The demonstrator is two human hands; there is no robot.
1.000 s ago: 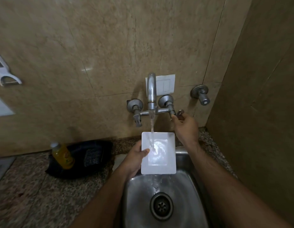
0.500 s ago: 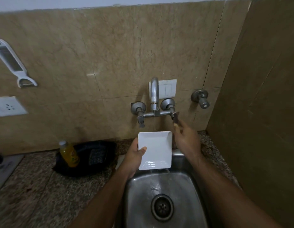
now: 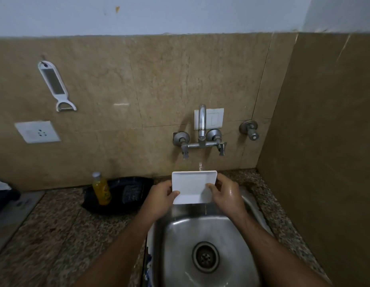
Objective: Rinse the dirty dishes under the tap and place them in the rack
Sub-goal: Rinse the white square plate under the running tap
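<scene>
A small white square plate [image 3: 192, 186] is held over the back of the steel sink [image 3: 175, 245], just below the wall tap [image 3: 201, 129]. My left hand [image 3: 160, 198] grips its left edge with the thumb on top. My right hand [image 3: 226, 194], wet, grips the right edge, thumb lying on the plate's inner face. Only a short thin trickle of water [image 3: 200, 165] shows under the spout, above the plate's far rim. No rack is in view.
A yellow bottle [image 3: 101, 188] and a black bag [image 3: 126, 193] sit on the granite counter left of the sink. A peeler [image 3: 55, 85] hangs on the tiled wall above a socket [image 3: 37, 131]. A side wall closes the right.
The water stream has died down to a trickle. My right hand left the right tap handle and took hold of the plate's right edge. The camera tilted upward.
</scene>
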